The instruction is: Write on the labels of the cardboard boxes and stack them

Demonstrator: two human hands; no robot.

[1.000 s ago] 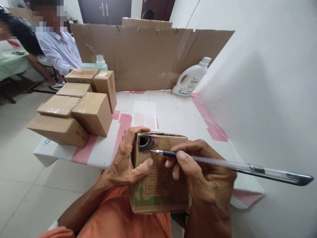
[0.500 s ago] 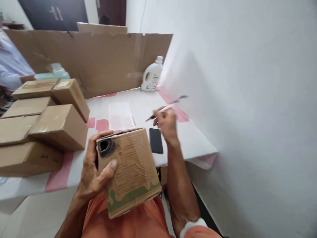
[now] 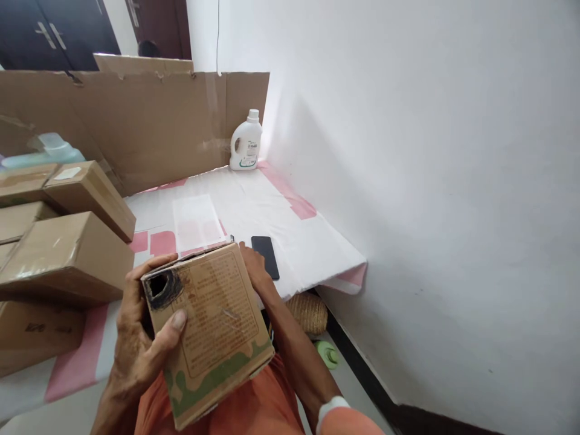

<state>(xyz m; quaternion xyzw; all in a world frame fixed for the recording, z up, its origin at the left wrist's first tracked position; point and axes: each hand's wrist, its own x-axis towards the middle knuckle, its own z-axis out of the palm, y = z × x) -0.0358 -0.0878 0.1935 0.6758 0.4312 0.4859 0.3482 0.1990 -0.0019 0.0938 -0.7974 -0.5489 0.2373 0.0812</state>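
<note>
My left hand [image 3: 145, 326] grips a cardboard box [image 3: 217, 314] by its left side, thumb on the printed face and fingers behind. The box is tilted, with brown print, a green camouflage band at its lower edge and a ragged hole ringed with black at its upper left corner. My right hand [image 3: 254, 263] is at the box's far right side, its fingers mostly hidden by the box. Just above the top edge shows a small end of the pen [image 3: 232, 238] in that hand. A black phone [image 3: 266, 257] lies on the table right beside the right hand.
Several cardboard boxes [image 3: 67, 254] are stacked at left. On the pink and white table cover [image 3: 290, 241] are a pale sheet [image 3: 198, 220] and a white jug [image 3: 246, 142]. Behind stands a cardboard panel [image 3: 158, 121]; a wall [image 3: 430, 181] bounds the right. Below sits a woven item [image 3: 308, 313].
My right hand has moved down and left with the pen, from above the phone to behind the box's right edge. The view has swung right. My left hand keeps its hold.
</note>
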